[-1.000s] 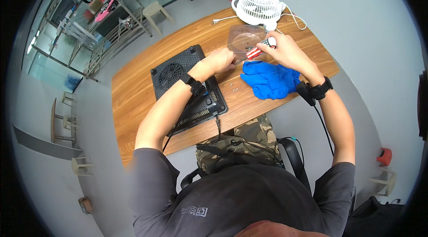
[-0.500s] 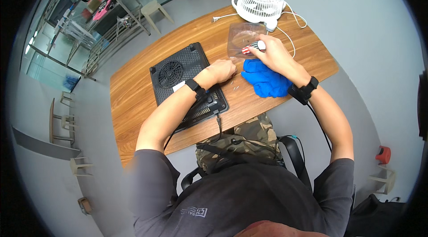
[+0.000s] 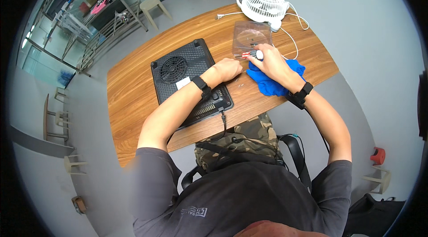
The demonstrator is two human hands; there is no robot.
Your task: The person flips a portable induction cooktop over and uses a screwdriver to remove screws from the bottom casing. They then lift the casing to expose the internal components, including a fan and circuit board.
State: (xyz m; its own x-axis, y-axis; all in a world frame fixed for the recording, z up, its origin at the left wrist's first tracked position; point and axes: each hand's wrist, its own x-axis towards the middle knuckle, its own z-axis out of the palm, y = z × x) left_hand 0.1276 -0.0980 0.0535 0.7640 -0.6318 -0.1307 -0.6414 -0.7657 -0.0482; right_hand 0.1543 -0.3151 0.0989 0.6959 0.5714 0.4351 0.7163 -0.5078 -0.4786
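Right hand point(image 3: 272, 64) grips a small screwdriver point(image 3: 252, 54) beside clear case point(image 3: 252, 37), fan point(image 3: 263, 4) behind; left hand point(image 3: 227, 69) fisted.

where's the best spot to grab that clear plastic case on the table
Probably by its two long side edges, coming down from above. The clear plastic case lies flat on the wooden table, so only its rim offers a hold. Its far end sits close to the white fan, and the right hand, holding a small screwdriver, is at its near edge; the left side looks freest.
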